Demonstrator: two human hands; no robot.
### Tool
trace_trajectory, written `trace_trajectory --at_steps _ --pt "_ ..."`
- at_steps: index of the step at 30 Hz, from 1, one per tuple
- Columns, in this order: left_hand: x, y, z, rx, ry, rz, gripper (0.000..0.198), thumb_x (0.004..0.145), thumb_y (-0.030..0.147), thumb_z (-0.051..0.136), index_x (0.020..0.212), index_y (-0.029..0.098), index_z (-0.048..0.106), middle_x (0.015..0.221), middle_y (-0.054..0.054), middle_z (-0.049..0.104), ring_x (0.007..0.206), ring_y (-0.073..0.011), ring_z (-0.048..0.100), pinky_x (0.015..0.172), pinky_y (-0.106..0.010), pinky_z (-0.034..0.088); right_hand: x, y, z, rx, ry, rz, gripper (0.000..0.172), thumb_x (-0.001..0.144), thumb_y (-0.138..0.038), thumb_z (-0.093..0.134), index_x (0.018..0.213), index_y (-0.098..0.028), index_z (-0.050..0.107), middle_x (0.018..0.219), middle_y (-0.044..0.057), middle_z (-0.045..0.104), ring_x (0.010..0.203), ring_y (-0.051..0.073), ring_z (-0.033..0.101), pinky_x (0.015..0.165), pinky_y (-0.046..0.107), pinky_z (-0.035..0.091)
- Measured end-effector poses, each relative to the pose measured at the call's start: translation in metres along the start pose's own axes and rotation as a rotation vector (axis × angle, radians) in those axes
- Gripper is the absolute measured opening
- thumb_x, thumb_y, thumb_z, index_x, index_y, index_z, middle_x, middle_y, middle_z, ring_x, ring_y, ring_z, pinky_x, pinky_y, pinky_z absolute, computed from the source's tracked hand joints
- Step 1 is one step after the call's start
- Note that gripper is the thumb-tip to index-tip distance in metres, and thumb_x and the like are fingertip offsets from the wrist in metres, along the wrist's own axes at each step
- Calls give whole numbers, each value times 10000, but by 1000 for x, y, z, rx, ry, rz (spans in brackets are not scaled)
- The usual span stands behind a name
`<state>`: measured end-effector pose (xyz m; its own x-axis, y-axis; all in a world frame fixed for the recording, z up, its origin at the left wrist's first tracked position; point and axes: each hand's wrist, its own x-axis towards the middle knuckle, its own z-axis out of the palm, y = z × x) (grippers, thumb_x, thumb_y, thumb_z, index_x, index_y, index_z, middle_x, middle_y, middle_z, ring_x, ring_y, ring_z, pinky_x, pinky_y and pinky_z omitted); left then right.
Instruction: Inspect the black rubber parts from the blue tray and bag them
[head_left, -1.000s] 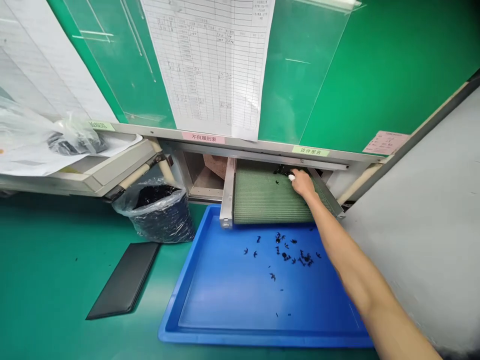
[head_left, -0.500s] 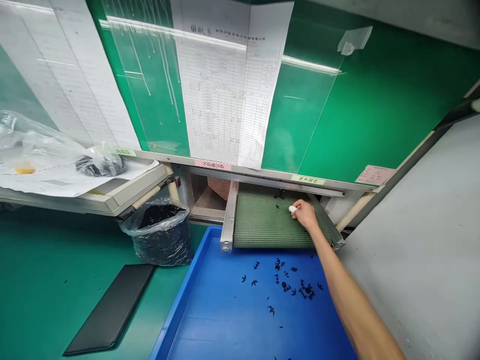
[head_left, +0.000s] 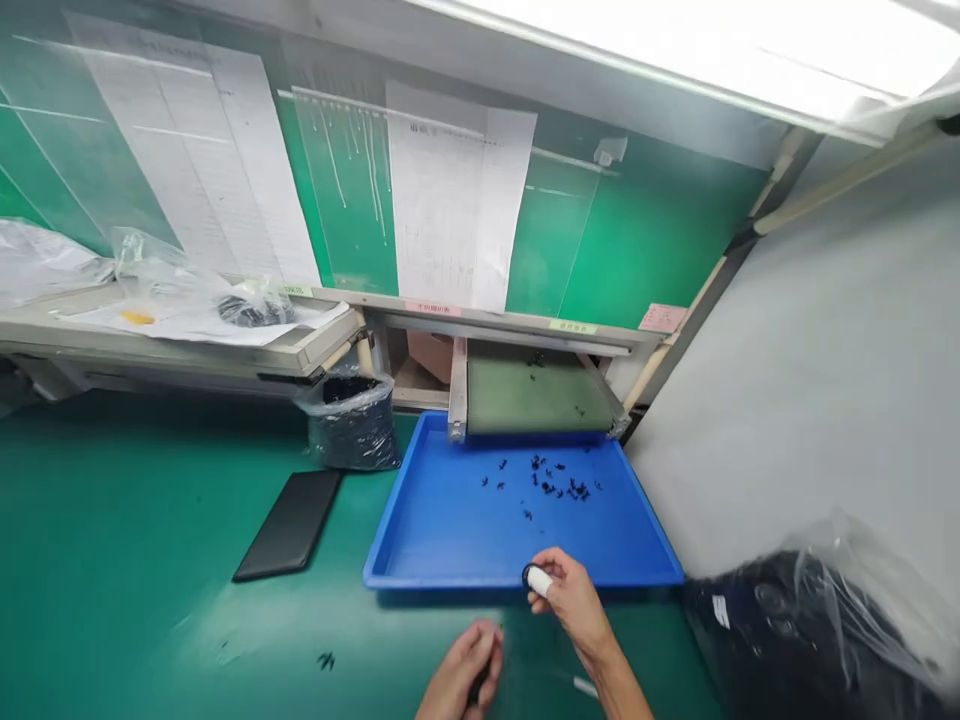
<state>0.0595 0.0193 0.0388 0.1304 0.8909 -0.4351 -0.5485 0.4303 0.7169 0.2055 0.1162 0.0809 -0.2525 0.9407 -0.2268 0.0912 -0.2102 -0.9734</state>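
My right hand (head_left: pixel 574 600) is closed in a pinch over the near edge of the blue tray (head_left: pixel 442 545). A white cover, like a finger cot (head_left: pixel 538 580), shows at a fingertip, with a thin black ring (head_left: pixel 527 574) against it. Lower and to the left, above the green table, my left hand (head_left: pixel 459 672) is curled closed. Something dark shows inside its fingers, too hidden to name. Several small black parts (head_left: pixel 546 487) lie scattered in the tray, and a few more sit on the green conveyor belt (head_left: pixel 517 395) behind it.
Left of the tray stand a clear bag of black parts (head_left: pixel 352 430) and a flat black pad (head_left: pixel 291 525). A large bag (head_left: pixel 795 620) fills the right side. Loose black bits (head_left: pixel 325 661) and a small white stick (head_left: pixel 585 687) lie on the table.
My right hand has come back from over the belt to the tray's near edge, and a black ring now shows at its fingers. My left hand has come into view. The camera view is wider.
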Motion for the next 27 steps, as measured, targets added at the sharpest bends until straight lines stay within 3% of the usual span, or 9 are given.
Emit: trace_trajectory --at_steps 4,7,9,14,19,23,27 --pt "-15 8 22 117 -40 43 400 772 571 568 846 186 488 614 65 454 437 -24 268 402 -201 60 -51 20 18 -82 -2 -42 195 718 -315 586 872 -197 568 771 2 571 633 165 601 519 260 459" --pt "-21 -2 20 164 -47 6 400 766 570 570 796 193 442 601 68 447 451 -33 293 409 -212 72 -74 31 21 -245 15 -149 177 756 -270 525 877 -206 638 821 36 628 741 192 598 646 299 475" --pt "-26 -10 15 191 -63 -15 407 745 565 598 765 194 431 584 71 451 448 -35 296 413 -215 86 -82 37 17 -330 -25 -149 194 760 -244 492 858 -211 657 794 34 643 718 189 583 638 297 461" --pt "-34 -17 7 327 -92 -69 441 733 617 572 731 196 438 532 70 462 416 -38 299 411 -223 105 -90 41 1 -409 -241 -73 107 726 -232 542 803 -211 612 683 -18 569 606 141 498 518 238 377" --pt "-33 -16 10 412 -75 -48 468 763 663 481 724 198 445 520 62 479 406 -44 334 394 -208 169 -91 34 1 -500 -255 -163 74 755 -232 522 748 -208 591 653 -27 549 623 132 481 569 233 368" --pt "-32 -16 13 334 -53 -80 478 749 683 478 723 208 428 484 62 489 370 -44 332 363 -204 142 -87 39 10 -315 -306 -42 156 797 -300 490 728 -193 579 593 -10 609 534 131 520 513 232 394" --pt "-28 -12 13 224 -90 -73 450 716 620 593 723 195 444 492 52 521 370 -33 343 359 -193 123 -81 40 12 -156 -322 100 196 805 -374 513 775 -184 553 582 3 609 502 139 551 486 244 442"
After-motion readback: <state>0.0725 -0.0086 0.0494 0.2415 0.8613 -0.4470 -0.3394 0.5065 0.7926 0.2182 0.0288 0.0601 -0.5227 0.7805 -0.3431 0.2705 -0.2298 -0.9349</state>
